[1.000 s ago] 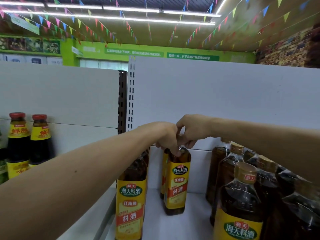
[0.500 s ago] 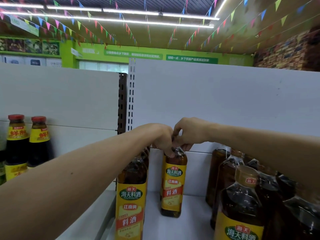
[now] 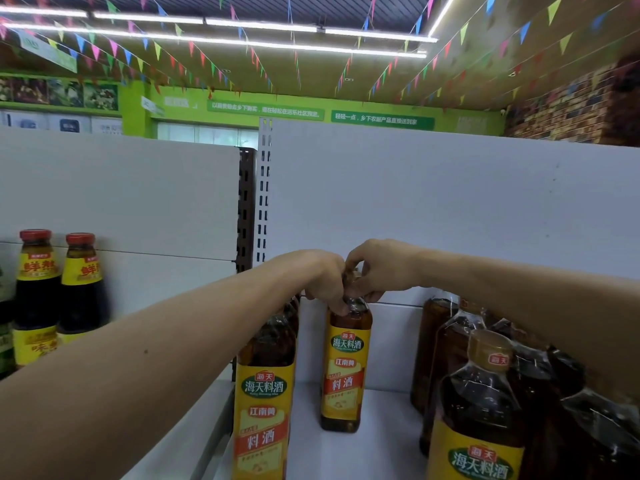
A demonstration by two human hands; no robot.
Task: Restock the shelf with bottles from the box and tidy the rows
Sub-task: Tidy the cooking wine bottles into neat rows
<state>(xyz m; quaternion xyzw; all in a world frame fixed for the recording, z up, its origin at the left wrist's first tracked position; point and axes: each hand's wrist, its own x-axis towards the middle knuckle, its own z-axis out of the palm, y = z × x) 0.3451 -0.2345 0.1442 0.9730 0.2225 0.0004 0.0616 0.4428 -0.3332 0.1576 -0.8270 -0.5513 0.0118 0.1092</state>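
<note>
Shop shelf, cooking-wine bay: both grips at one bottle top

Store interior with green far wall (image 3: 311, 112), strip lights (image 3: 207, 20) and coloured bunting (image 3: 114, 46) under the ceiling. White shelf (image 3: 363, 452) with white back panel (image 3: 450, 202) and slotted upright (image 3: 264, 188).

Item handled: yellow-labelled bottle (image 3: 344, 368), upright, base on the shelf floor, towards the far side just in front of the back panel. It stands between a matching near bottle (image 3: 263, 410) on its left and a group of large amber bottles (image 3: 481, 410) on its right, apart from both.

Left grip (image 3: 322, 278): fingers curled down at the bottle's neck, one fingertip on the shoulder of the glass. Right grip (image 3: 384, 268): fingers curled in around the cap from the right. Both grips meet over the bottle top and hide the cap.

Left bay: two dark sauce bottles (image 3: 59, 289) with red caps, side by side against the back panel, well apart from the handled item. Film wrap visible on the large amber bottles
</note>
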